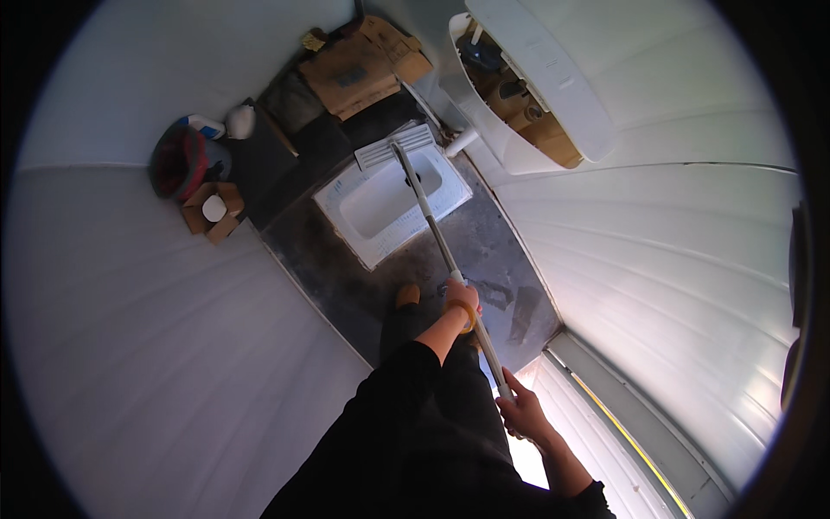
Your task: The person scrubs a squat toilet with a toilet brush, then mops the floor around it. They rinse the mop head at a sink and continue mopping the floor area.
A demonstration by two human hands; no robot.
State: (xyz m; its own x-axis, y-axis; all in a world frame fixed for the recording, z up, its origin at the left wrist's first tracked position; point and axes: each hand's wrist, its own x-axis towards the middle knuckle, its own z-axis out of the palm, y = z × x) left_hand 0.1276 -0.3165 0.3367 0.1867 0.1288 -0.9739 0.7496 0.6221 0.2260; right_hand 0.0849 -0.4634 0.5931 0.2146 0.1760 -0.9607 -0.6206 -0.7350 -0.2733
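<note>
My left hand point(462, 295), with a yellow bangle at the wrist, grips the middle of a long metal-and-white mop handle point(442, 243). Lower down, my right hand point(524, 410) is wrapped around the handle's near end. The handle slants away over a white ceramic squat toilet point(373, 207) set in the dark floor. At its far end is a white ridged plate, apparently the flat mop head point(415, 139), lying along the toilet's far rim. The handle partly covers the drain hole point(413, 179). My shoe point(408, 295) stands on the near side of the toilet.
A white wall cistern point(476, 123) with its lid point(551, 71) askew hangs at the upper right. Flattened cardboard point(353, 71) lies at the far end. A red bucket point(188, 162), bottles and a small open carton point(224, 224) stand at left. Pale panel walls close both sides.
</note>
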